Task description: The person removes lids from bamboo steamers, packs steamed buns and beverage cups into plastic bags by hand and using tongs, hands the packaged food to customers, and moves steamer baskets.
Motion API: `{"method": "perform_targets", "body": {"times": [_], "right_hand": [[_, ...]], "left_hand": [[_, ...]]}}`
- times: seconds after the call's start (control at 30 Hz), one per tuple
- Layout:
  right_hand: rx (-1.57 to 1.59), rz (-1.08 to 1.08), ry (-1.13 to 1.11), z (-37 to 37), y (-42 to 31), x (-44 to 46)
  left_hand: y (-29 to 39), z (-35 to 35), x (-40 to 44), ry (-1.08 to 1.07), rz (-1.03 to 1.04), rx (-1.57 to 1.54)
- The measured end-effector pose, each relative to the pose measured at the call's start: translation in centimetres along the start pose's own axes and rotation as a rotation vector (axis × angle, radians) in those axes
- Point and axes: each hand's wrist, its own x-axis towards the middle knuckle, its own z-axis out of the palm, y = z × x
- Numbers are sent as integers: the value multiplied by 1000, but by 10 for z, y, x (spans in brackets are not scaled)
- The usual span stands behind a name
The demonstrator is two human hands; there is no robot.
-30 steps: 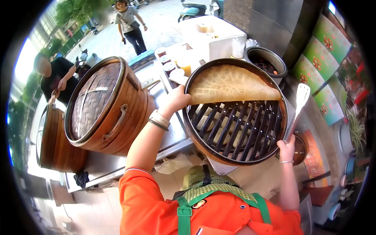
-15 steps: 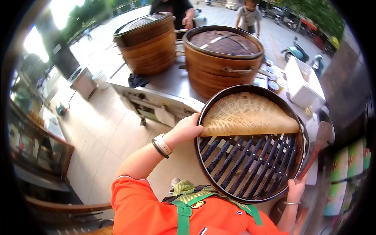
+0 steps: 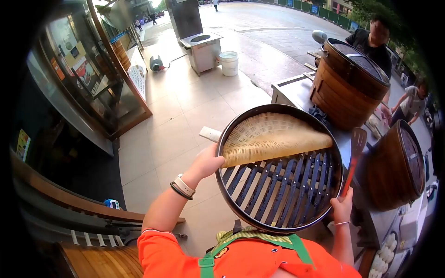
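Note:
A round steamer tray (image 3: 280, 185) with dark slats is held tilted in front of my orange shirt. Over its upper half lies a folded, perforated tan liner (image 3: 259, 136). My left hand (image 3: 206, 163) grips the left rim, its thumb on the liner's edge; a pale flat handle (image 3: 210, 134) sticks out beside it. On the right, my right hand (image 3: 342, 206) is closed round the tray's rim and a slotted spatula (image 3: 356, 148) with a red handle, which points up. The fingers under the tray are hidden.
Two tall bamboo steamers (image 3: 345, 88) (image 3: 394, 167) stand on the metal table (image 3: 296, 90) at the right. Two people are beyond them. A metal stove (image 3: 204, 51) and white bucket (image 3: 228, 64) stand farther off. At the left are a glass door (image 3: 76, 69) and wooden furniture (image 3: 97, 259).
The view has swung left, so the two steamers now appear at the right and the doorway at the left. Both hands still hold the tray, with the spatula in my right hand.

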Motion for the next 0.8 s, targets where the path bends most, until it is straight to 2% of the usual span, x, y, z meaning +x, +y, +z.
{"method": "perform_targets", "body": {"times": [0.13,0.23,0.4,0.5,0.63,0.77,0.8], "right_hand": [[34,-128,-113,124,-27,84],[-59,-70,-259,223,-72,149],[5,-307,-427,399,-150,254],[63,-402,-553,506,-206,303],[150,-415,-656,638,-276,349],[133,-425,-684,762,-335,405],[114,-354,-683,768,-361,408]], "left_hand": [[-54,-82,45,160,-93,24],[-88,-139,92,269,-140,10],[-154,-246,161,514,-171,-107],[-170,-320,188,653,-251,14],[-218,-405,235,770,-214,-55],[-270,-509,328,834,-136,-10],[-274,-531,348,785,-134,-65]]}}
